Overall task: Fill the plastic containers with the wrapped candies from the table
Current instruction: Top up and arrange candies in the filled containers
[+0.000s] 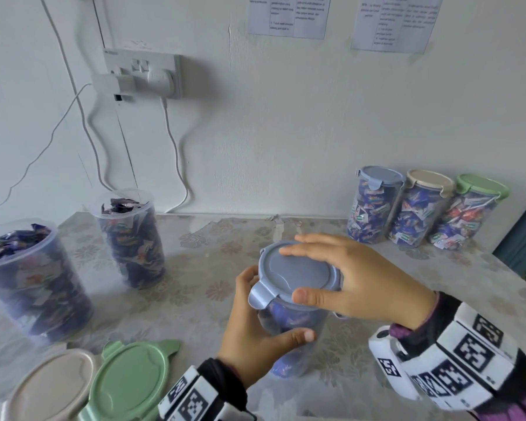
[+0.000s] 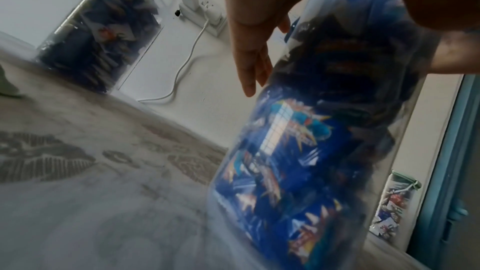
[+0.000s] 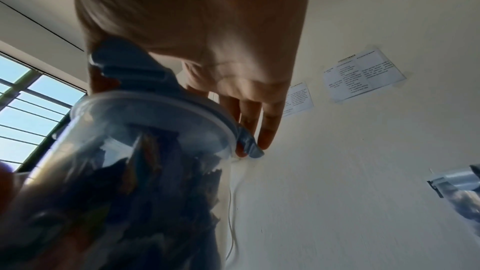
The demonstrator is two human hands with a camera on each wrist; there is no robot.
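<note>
A clear plastic container (image 1: 292, 320) packed with blue wrapped candies stands near the middle of the table, with a blue lid (image 1: 313, 265) on top. My left hand (image 1: 271, 311) grips its body, thumb curled across the front and fingers behind. Flat across the lid lies my right hand (image 1: 293, 276), fingers straight and thumb against the front rim. One lid tab (image 1: 260, 294) sticks out at the front left. The left wrist view shows the container (image 2: 298, 161) close up. From the right wrist, the lid (image 3: 155, 102) sits on the rim under my palm.
Two open containers (image 1: 131, 238) (image 1: 28, 278) full of candies stand at the left. A beige lid (image 1: 52, 387) and a green lid (image 1: 128, 381) lie at the front left. Three closed, filled containers (image 1: 422, 208) line the back right wall. Socket cables (image 1: 176, 165) hang behind.
</note>
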